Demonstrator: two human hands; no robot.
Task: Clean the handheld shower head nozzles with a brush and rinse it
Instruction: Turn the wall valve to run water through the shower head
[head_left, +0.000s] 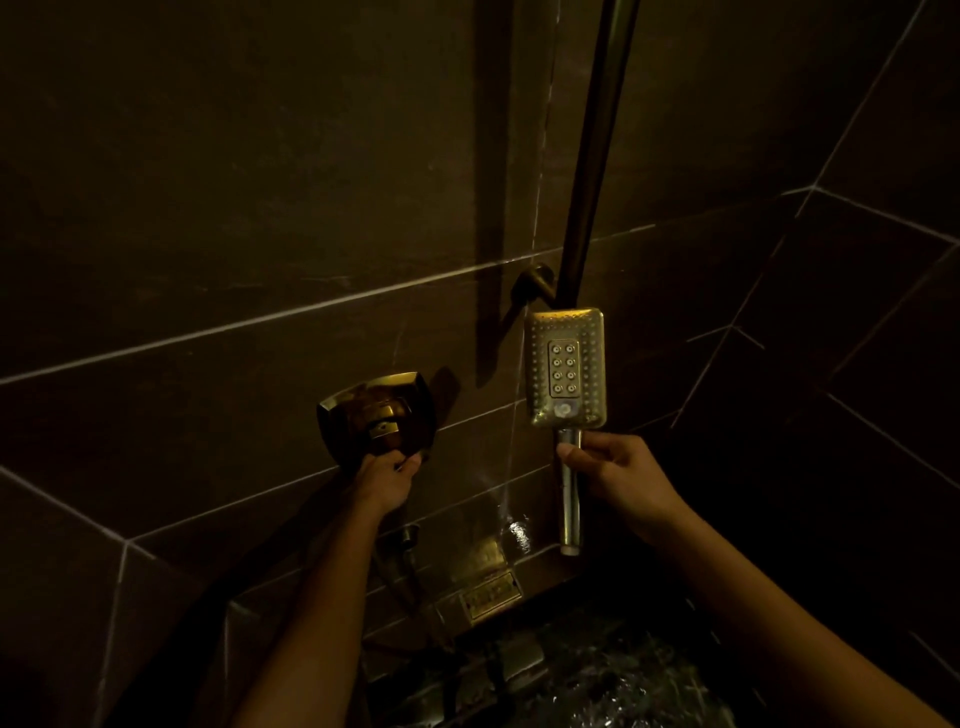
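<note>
Above the right hand (618, 473), the shower head (565, 369) stands upright, long axis vertical, nozzle face toward the camera; fingers and thumb curl round its handle just under the head. Left hand (387, 475), well apart leftward, grips the lower edge of the wall valve handle (376, 415). Water (511, 467) streams between both hands.

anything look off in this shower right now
A thin stream of water falls along the wall just left of the shower head, from above the frame, and splashes at the ledge. The nozzles show no spray, though the left hand grips the valve handle. The right hand holds the shower head upright.
</note>
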